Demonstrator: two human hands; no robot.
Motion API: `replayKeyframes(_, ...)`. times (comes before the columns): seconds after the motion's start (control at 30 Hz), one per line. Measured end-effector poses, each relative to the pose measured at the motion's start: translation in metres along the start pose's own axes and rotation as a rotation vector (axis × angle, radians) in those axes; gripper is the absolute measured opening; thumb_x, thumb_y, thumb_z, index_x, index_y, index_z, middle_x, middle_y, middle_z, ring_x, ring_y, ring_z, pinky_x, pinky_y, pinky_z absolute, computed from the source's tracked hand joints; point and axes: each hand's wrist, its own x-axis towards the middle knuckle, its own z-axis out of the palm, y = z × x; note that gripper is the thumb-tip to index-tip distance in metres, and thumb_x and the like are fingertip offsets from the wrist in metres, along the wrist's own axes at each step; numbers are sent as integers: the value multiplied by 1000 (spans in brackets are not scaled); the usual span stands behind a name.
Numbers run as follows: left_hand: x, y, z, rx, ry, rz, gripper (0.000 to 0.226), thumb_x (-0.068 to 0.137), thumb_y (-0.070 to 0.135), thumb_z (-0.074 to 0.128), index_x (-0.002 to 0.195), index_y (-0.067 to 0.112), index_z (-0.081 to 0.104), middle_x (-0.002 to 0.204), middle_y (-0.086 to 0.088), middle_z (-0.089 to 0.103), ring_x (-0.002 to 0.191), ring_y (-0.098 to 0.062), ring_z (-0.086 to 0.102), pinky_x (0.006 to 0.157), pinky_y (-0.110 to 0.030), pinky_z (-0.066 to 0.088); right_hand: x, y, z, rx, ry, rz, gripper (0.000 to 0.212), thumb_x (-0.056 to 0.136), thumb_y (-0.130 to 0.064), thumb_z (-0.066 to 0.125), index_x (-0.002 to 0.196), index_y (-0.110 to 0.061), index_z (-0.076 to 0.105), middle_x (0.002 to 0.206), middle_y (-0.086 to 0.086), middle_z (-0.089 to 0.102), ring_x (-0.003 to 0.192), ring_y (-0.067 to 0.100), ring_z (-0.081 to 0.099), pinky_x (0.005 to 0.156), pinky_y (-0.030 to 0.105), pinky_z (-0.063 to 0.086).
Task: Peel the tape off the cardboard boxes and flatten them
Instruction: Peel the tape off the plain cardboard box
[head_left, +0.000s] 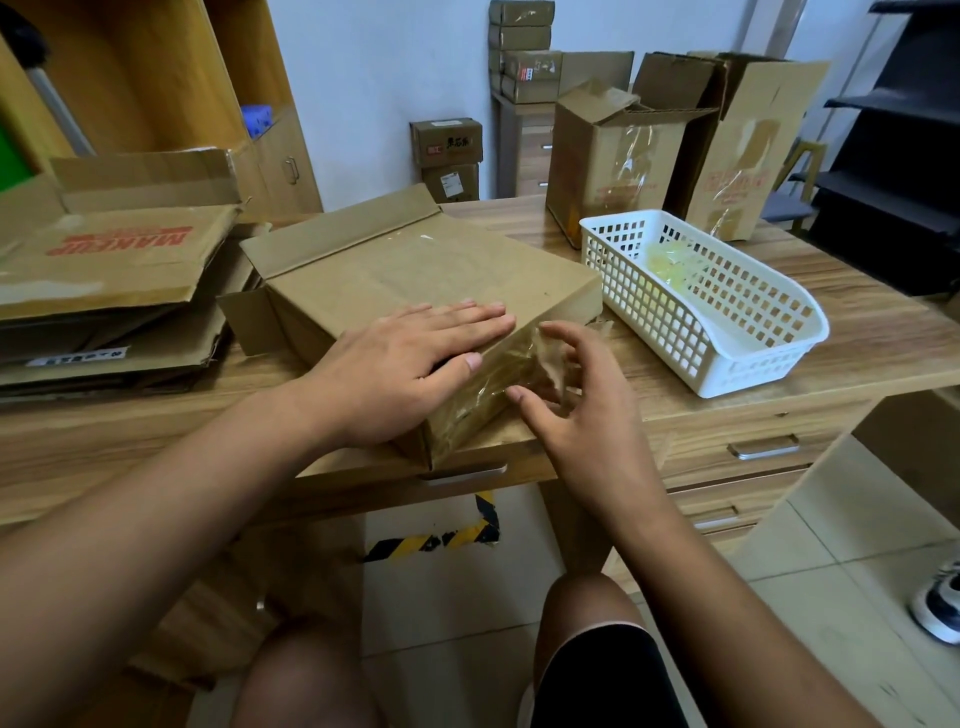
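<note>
A brown cardboard box (415, 270) lies on its side on the wooden desk (857, 332), its far flaps open. My left hand (415, 364) presses flat on its top near the front edge, fingers straight. Clear tape (498, 379) covers the box's near end face, and a loose, crinkled part of it stands off the cardboard. My right hand (571, 400) is at that face with fingers spread and slightly curled, fingertips at the loose tape; whether it pinches the tape I cannot tell.
A white plastic basket (727, 332) with crumpled tape inside stands right of the box. Two upright taped boxes (613, 161) stand behind it. Flattened cardboard (104, 270) is stacked at the left. Small boxes are piled at the back wall. A drawer handle (763, 447) is below the desk edge.
</note>
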Motion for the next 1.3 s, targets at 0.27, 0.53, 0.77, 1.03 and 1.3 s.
replayKeyframes(0.27, 0, 1, 1, 7, 7, -3, 56, 97, 47, 22, 153, 47, 25, 158, 30, 18, 143, 15, 7, 108, -3, -5, -10, -5, 7, 22, 129, -46, 21, 86, -4, 74, 88, -22, 64, 85, -10, 62, 76, 2, 57, 69, 11, 40)
replayKeyframes(0.53, 0, 1, 1, -3, 5, -2, 56, 97, 47, 22, 152, 46, 26, 158, 29, 19, 144, 13, 10, 112, -8, 0, -49, -22, 16, 100, 106, -128, 21, 82, 7, 72, 84, -12, 63, 84, -5, 59, 78, 8, 57, 68, 13, 41)
replayKeyframes(0.77, 1, 0, 1, -41, 7, -6, 55, 96, 46, 26, 151, 44, 30, 156, 29, 23, 144, 12, 15, 117, -15, 7, -87, -55, 20, 217, -36, -276, 23, 78, 3, 74, 83, -15, 60, 87, -3, 57, 80, 9, 59, 69, 22, 48)
replayKeyframes(1.03, 0, 0, -1, -49, -16, -32, 55, 96, 49, 25, 151, 49, 30, 158, 30, 23, 145, 11, 15, 115, -17, 11, -58, -41, 0, 291, -1, 37, 25, 85, -31, 79, 81, -22, 57, 108, -1, 60, 91, -3, 65, 79, 18, 53)
replayKeyframes(1.3, 0, 1, -2, -62, -30, -51, 56, 95, 50, 26, 151, 49, 32, 158, 30, 25, 143, 13, 15, 114, -16, 10, -36, -31, -1, 248, -17, 115, 39, 95, -15, 66, 118, -42, 50, 93, -5, 64, 62, 16, 65, 62, 43, 57)
